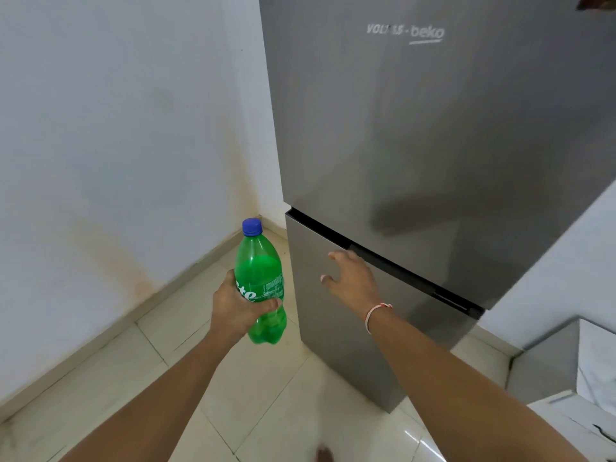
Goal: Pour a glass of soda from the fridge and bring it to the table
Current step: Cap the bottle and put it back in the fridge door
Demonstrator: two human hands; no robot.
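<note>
A grey two-door fridge [416, 145] stands in the corner of a white-walled room, both doors shut, with a brand name in pale letters high on the upper door. It serves as the landmark here.

Just to the left of the fridge's lower door [340, 328], the left hand [238, 306] is wrapped around the middle of a green soda bottle [261, 281], fingers curled over the label and the thumb across the front. The bottle is held upright with a slight lean, clear of the floor, and its blue cap [252, 226] is screwed on. Green liquid fills it to about the shoulder. The bottle's side is very near the fridge's left edge; whether they touch cannot be told.

The right hand [348, 278] lies against the front of the lower door, just below the dark gap between the two doors, fingers spread wide and holding nothing. A red and white thread band [375, 313] circles that wrist.

Below the fridge the floor [206, 378] is pale glossy tile with thin dark joints. To the right of the fridge's base, a white and grey box-like unit [566, 361] sits low at the frame edge, only partly in view. The wall [116, 128] to the left of the fridge carries a brownish stain near the skirting
</note>
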